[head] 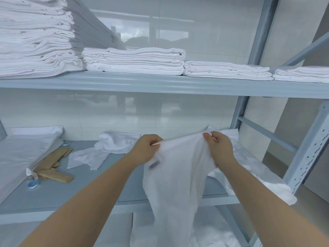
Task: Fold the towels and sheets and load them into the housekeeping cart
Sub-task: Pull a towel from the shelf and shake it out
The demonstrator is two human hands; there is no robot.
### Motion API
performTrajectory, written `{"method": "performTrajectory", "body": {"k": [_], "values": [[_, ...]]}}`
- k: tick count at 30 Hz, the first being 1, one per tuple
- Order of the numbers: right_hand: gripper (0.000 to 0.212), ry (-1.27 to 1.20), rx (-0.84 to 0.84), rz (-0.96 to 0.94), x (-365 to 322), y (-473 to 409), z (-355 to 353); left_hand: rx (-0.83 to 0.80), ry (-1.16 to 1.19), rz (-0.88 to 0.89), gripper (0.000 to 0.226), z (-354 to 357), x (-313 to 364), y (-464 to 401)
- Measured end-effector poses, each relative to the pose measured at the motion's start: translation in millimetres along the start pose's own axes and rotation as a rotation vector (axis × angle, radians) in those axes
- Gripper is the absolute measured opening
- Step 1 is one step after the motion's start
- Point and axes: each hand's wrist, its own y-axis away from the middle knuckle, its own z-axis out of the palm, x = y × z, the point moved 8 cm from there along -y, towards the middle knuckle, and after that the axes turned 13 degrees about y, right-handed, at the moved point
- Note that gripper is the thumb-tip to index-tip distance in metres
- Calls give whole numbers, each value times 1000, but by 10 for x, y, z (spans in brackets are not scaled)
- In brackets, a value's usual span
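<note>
Grey metal shelving fills the view; upper shelf point(160, 84) carries folded white linen: a tall stack point(35, 38) at far left, a lower stack point(133, 60) beside it, then two flatter piles point(227, 71) to the right. Lower shelf point(74, 186) is cluttered: a flat folded sheet stack point(23, 157) on the left, tan paper packets point(55, 164) lying against its edge, small bottles with blue caps point(32, 183) just beside those, a crumpled white cloth point(106, 148) near mid-back, more loose white linen point(249, 172) heaped at right and spilling over the front edge. Perforated upright post point(306, 150) stands close on the right, a diagonal brace behind it, so little side room there. Bare shelf surface is open front-left and centre; front lip of the shelf runs under both forearms. White tiled wall closes off the back. Task thing: a white towel point(178, 184) held up in front of the lower shelf, hanging down past the shelf edge, small dark label near its upper left. Left hand point(145, 148) pinches the top hem at the left corner, grip clamped on the fabric; right hand point(219, 147) pinches the top hem at the right, fingers closed on it too. Hem stretched between the two hands, rest of the towel drooping below and between the wrists.
</note>
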Motion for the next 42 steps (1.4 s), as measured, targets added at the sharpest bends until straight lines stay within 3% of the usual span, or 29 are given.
{"method": "performTrajectory", "body": {"k": [7,11,14,16,21,25,28,31,33,38,42], "values": [[31,-16,14,134,226,13,-53,97,89,-84,16,-311,-262,99],[30,-126,-32,239,396,81,-19,202,339,-133,12,-361,-302,128],[14,-270,-58,331,437,143,12,220,483,-104,19,-234,-113,84],[21,-323,-68,373,425,175,-10,200,525,-70,21,-108,58,33],[29,-374,-137,265,176,217,-47,161,497,-59,16,208,316,-65],[18,-748,-363,227,-106,367,88,126,509,-68,19,339,404,-71],[29,-745,-493,112,-249,455,155,107,540,-66,18,327,429,-35],[16,-534,-342,20,-330,462,138,74,562,-78,21,314,440,16],[5,-567,-240,21,-397,461,145,32,553,-77,25,338,463,56],[15,-506,-147,69,-500,449,244,-34,528,-86,30,386,490,143],[23,-455,-145,68,-571,475,315,-10,498,-112,48,349,444,165]]}}
